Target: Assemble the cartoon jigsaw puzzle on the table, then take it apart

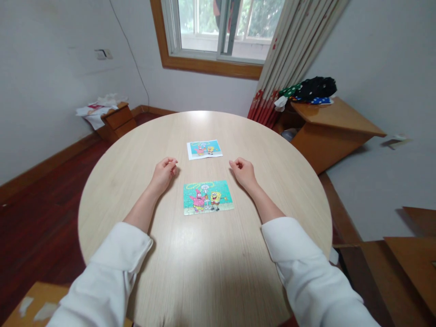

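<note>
An assembled jigsaw puzzle [208,198] with cartoon figures on a turquoise ground lies flat on the round wooden table [204,254]. Behind it is a smaller reference picture [205,149] showing the same scene, with a white margin on its left. My left hand [165,175] rests on the table to the left, between puzzle and picture, its fingers curled in and nothing visible in them. On the other side my right hand [243,171] is loosely closed, also with nothing showing in it. Neither hand touches the puzzle or the picture.
A small wooden cabinet [119,120] with papers and cloth on top stands at the back left. At the right a wooden desk [337,120] carries dark and dotted fabric. A window [225,27] and a long curtain [289,54] are behind the table.
</note>
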Action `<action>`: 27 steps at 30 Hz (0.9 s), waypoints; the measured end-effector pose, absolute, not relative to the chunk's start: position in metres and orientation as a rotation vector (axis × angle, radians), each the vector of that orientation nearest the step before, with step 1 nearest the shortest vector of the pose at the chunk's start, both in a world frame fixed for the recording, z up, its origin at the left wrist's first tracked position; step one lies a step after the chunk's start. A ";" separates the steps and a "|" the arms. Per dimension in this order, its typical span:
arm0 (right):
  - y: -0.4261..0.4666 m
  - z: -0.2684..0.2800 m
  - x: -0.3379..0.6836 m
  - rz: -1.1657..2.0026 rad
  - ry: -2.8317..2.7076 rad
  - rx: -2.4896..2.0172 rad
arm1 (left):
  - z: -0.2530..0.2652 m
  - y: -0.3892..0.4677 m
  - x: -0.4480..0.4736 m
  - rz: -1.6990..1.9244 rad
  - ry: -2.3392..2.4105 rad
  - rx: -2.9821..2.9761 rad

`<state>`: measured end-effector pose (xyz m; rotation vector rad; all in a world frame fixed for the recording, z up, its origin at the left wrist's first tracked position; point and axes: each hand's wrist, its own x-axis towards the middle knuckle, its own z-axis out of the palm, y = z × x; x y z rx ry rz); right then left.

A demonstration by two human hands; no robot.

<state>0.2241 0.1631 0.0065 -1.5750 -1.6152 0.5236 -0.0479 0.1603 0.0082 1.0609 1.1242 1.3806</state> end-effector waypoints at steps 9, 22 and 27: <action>0.086 0.036 0.155 0.214 -2.587 -1.304 | 0.009 0.163 -0.051 1.370 1.001 0.918; 0.114 0.016 0.159 0.310 -2.672 -1.532 | 0.007 0.165 -0.051 1.372 1.011 0.920; 0.125 0.017 0.162 0.276 -2.674 -1.536 | 0.006 0.158 -0.040 1.352 1.258 1.291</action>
